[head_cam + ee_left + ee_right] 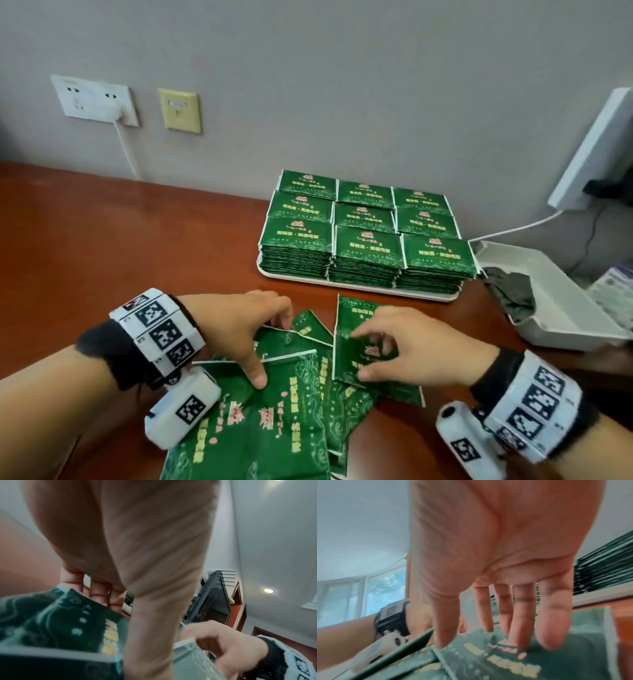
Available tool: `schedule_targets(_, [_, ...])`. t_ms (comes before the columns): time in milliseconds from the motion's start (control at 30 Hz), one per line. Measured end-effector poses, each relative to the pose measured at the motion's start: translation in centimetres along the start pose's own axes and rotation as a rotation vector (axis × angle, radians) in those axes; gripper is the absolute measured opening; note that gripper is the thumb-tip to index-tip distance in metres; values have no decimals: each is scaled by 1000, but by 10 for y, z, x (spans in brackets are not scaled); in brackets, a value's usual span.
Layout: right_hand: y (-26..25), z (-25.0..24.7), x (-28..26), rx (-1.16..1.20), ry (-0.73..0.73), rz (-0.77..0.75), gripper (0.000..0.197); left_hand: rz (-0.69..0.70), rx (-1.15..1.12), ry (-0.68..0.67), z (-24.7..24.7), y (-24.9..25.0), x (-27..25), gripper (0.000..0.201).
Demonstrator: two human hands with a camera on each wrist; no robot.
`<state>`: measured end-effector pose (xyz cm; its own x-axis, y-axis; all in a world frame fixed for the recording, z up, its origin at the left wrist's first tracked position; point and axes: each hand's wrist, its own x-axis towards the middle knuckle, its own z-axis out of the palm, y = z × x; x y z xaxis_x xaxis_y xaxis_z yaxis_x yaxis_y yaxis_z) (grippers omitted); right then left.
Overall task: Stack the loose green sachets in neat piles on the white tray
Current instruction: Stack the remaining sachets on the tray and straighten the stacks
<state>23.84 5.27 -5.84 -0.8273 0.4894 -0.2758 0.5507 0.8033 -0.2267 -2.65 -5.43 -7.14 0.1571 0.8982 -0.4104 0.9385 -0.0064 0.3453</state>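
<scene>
Reddish-brown wooden desk (pixel 137 240) under everything, grey wall behind with white double socket (pixel 94 99) and beige data plate (pixel 179 110). White tray (pixel 359 286) sat far-centre on desk, loaded with stacked green sachets (pixel 366 226) in a three-by-three grid of piles, tops roughly level. Open white box (pixel 555 298) just right of tray, dark crumpled item inside. Loose green sachets (pixel 274 418) lay in an overlapping heap on desk, near side of tray, apart from it. Left hand (pixel 239 329) was down on heap's left part, thumb pressing one sachet, fingertips curled onto edge of another further back; looked like a pinch across the packets, palm filling the left wrist view (pixel 137 540). Right hand (pixel 407 346) was on a sachet (pixel 356 329) tilted on heap's right part, thumb at its near edge, fingers spread and bent over its face; right wrist view (pixel 505 540) had fingertips on printed side, thumb at packet's edge. Grip looked like a light hold, not a firm clamp. Marker-tagged wrist bands on both arms.
</scene>
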Motion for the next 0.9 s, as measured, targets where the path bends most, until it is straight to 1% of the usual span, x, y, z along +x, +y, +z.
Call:
schedule_targets(67, [18, -5, 5, 84, 133, 78, 72, -14, 40, 6, -4, 6, 10, 74])
schedule_targets(100, [25, -8, 8, 120, 159, 117, 77, -26, 73, 23, -6, 7, 13, 74])
schedule_targets(133, [31, -12, 12, 142, 152, 158, 82, -35, 100, 54, -8, 8, 14, 73])
schedule_targets(200, [40, -17, 18, 139, 69, 232, 92, -62, 118, 108, -11, 6, 14, 65])
schedule_targets(267, [46, -17, 21, 94, -20, 286, 102, -111, 73, 91, -11, 3, 11, 53])
schedule_targets(300, [48, -17, 21, 77, -42, 303, 106, -131, 43, 78, -9, 2, 10, 48])
schedule_targets(367, [50, -18, 19, 81, -45, 324, 107, -137, 10, 73, -7, 0, 8, 43])
schedule_targets(467, [50, -16, 16, 93, -49, 334, 96, -107, -69, 93, -3, -5, 4, 39])
schedule_targets(567, [56, -14, 16, 135, -73, 343, 104, -94, -163, 110, -1, -9, 1, 39])
schedule_targets(667, [62, -11, 16, 166, -85, 389, 113, -109, -179, 94, -1, -11, 0, 39])
schedule_targets(733, [67, -7, 15, 198, -63, 418, 117, -99, -167, 98, 1, -10, 2, 37])
schedule_targets(900, [67, -2, 7, 229, -13, 468, 121, -78, -238, 104, 6, -9, 6, 27])
